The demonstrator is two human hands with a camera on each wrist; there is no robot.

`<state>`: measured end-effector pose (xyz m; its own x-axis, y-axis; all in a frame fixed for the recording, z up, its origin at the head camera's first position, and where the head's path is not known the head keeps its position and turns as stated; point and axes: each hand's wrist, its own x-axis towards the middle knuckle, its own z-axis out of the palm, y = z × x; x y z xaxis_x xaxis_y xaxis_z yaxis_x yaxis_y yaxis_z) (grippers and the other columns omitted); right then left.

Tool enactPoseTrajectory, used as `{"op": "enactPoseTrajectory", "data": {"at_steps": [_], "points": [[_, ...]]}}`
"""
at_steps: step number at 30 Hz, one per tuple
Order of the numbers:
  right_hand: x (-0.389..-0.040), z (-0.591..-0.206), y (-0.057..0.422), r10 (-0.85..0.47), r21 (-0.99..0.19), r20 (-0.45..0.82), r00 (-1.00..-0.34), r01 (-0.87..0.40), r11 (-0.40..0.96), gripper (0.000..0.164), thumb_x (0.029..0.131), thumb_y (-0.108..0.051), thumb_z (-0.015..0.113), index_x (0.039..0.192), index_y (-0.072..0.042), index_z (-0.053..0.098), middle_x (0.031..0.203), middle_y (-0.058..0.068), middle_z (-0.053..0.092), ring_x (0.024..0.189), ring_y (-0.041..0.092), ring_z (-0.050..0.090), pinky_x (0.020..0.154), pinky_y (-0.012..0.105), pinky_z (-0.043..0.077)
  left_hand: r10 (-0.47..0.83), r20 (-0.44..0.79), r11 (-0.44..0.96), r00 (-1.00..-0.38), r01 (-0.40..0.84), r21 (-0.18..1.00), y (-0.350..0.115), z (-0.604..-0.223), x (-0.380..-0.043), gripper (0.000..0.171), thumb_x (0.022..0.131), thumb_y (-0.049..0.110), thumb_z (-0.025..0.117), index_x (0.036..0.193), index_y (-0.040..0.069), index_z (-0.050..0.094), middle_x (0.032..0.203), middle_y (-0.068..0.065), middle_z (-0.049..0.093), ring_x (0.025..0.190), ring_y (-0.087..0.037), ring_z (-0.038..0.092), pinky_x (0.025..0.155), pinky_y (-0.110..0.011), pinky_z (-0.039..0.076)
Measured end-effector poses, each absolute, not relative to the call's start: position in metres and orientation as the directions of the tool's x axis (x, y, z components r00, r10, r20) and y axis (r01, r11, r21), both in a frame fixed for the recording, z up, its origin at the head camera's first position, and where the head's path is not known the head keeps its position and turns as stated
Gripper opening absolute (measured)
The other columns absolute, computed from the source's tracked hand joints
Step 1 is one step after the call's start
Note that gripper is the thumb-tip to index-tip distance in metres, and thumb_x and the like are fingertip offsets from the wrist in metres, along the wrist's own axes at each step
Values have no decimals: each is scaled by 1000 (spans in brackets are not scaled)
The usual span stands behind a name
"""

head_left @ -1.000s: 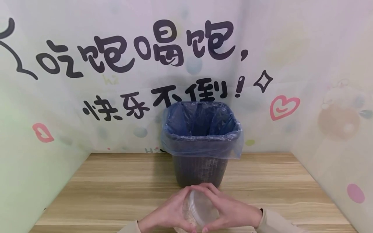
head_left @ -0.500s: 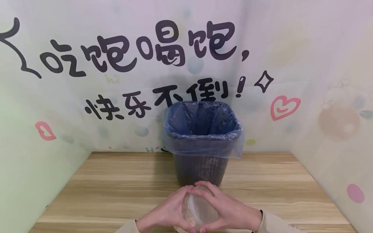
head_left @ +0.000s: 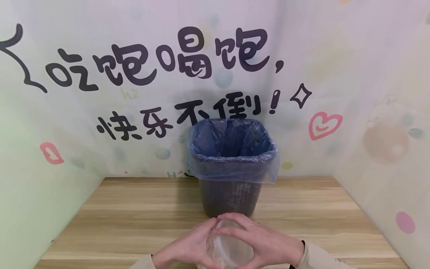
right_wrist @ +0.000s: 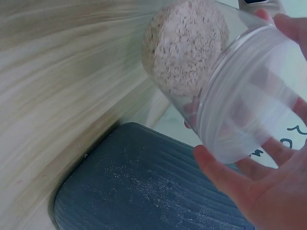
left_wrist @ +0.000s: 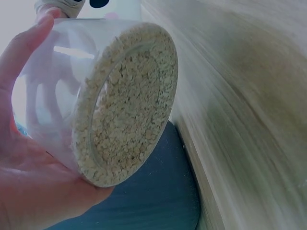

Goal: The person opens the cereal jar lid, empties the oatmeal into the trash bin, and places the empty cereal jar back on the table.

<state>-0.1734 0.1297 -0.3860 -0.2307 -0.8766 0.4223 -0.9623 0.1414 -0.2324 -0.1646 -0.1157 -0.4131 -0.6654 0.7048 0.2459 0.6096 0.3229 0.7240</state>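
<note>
A clear plastic jar (left_wrist: 62, 86) lies tilted on its side between the two hands, low in the head view. Pale oat flakes (left_wrist: 134, 105) show through its bottom in the left wrist view. My left hand (head_left: 189, 243) grips the jar's body, thumb and fingers spread round it. A translucent lid (right_wrist: 218, 96) sits on the jar's mouth, facing right. Around that lid curve the fingers and thumb of my right hand (head_left: 273, 241). Part of the jar's near side is cut off by the bottom of the head view.
Just beyond the hands stands a dark bin (head_left: 230, 196) with a blue plastic liner (head_left: 235, 170) folded over its rim. It rests on a wood-grain table (head_left: 134, 216). A printed cloth backdrop (head_left: 144, 157) rises behind, with side walls left and right.
The right hand has shifted its hold, one finger now lying lower across the lid. Both hands stay at the jar, and the head view has moved slightly.
</note>
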Motion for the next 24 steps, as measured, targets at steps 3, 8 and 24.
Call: {"op": "enactPoseTrajectory", "data": {"at_steps": [3, 8, 24], "points": [[-174, -384, 129, -888, -257, 412, -205, -961, 103, 75, 85, -48, 70, 147, -20, 38, 149, 8, 30, 133, 21, 34, 98, 38, 44, 718, 214, 298, -663, 570, 766, -118, -412, -164, 92, 70, 28, 87, 143, 5, 36, 138, -5, 47, 123, -12, 45, 102, -31, 38], [-175, -381, 129, -905, -238, 398, -148, -970, 54, 73, 88, -53, 64, 147, -18, 39, 150, 8, 30, 133, 21, 34, 101, 38, 41, 744, 174, 274, -645, 533, 800, -121, -409, -163, 97, 73, 27, 86, 148, 4, 30, 147, -6, 39, 131, -14, 38, 106, -32, 34], [-178, -375, 125, -938, -186, 342, -55, -982, -10, 64, 91, -48, 62, 147, -24, 39, 152, 4, 30, 137, 21, 32, 103, 31, 38, 886, 145, 163, -440, 588, 792, -125, -410, -183, 88, 73, 15, 82, 146, 7, 33, 137, -1, 47, 119, -7, 46, 98, -26, 40]]}}
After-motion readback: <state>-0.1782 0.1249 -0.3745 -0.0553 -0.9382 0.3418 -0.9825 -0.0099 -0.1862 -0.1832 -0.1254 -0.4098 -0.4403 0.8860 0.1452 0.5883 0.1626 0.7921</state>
